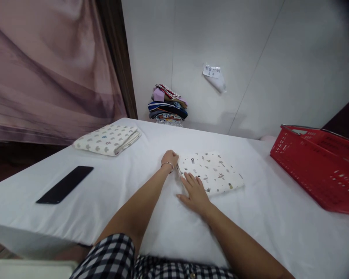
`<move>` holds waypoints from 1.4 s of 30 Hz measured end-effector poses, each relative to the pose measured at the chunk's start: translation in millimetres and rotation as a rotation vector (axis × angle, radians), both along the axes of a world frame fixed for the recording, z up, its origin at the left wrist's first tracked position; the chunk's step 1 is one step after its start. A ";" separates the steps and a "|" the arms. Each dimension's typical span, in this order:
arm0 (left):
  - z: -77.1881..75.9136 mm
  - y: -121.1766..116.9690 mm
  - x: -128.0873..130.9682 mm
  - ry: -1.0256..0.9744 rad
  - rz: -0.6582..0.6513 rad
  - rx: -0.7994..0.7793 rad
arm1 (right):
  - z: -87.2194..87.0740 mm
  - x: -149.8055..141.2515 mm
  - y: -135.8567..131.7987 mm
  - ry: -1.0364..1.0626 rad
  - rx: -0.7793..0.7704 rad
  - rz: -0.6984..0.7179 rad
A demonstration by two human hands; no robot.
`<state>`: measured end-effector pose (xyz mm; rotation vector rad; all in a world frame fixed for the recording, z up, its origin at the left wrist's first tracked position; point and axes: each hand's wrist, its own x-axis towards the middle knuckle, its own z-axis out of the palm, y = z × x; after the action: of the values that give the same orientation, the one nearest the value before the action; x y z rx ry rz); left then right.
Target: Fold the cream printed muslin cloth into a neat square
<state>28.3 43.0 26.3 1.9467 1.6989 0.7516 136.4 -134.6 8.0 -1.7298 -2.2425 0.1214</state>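
A folded white cloth (pixel 213 170) printed with small palm trees and pineapples lies flat on the white-covered table (pixel 151 217), in front of me. My left hand (pixel 170 158), with a bracelet at the wrist, is closed on the cloth's far left corner. Along the near left edge rests my right hand (pixel 194 192), palm down, its fingers stretched out over the fabric and the thumb apart. Farther left, a second folded cloth (pixel 106 139) with a grey print lies by itself.
A black flat phone-like slab (pixel 65 185) lies on the left of the table. At right stands a red plastic basket (pixel 314 166). Behind the table's far edge rises a stack of folded fabrics (pixel 168 104), against a wall with a taped paper label (pixel 212 73). A pink curtain (pixel 52 66) hangs at left.
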 end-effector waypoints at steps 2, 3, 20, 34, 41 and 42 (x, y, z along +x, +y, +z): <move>-1.9 0.5 0.6 0.005 0.031 -0.060 | -0.2 0.0 0.0 -0.005 -0.006 0.006; -3.1 0.5 0.9 0.005 0.038 -0.087 | -0.5 0.1 0.1 -0.008 -0.009 0.009; 12.4 -22.7 34.7 0.387 -0.375 0.362 | 1.3 -1.7 3.4 -0.016 -0.030 0.016; -16.9 -15.0 38.3 0.506 -0.340 -0.013 | 6.9 -4.6 -1.0 -0.029 -0.072 0.026; -15.5 -19.6 37.1 0.513 -0.338 0.013 | 28.8 18.8 -2.9 0.190 -0.062 0.119; -15.6 -20.1 37.2 0.519 -0.338 0.019 | 34.5 26.4 3.5 0.218 -0.027 0.100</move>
<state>65.5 23.0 10.7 2.5073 1.5514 0.1417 162.9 -131.0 42.5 -1.5356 -2.1747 0.3462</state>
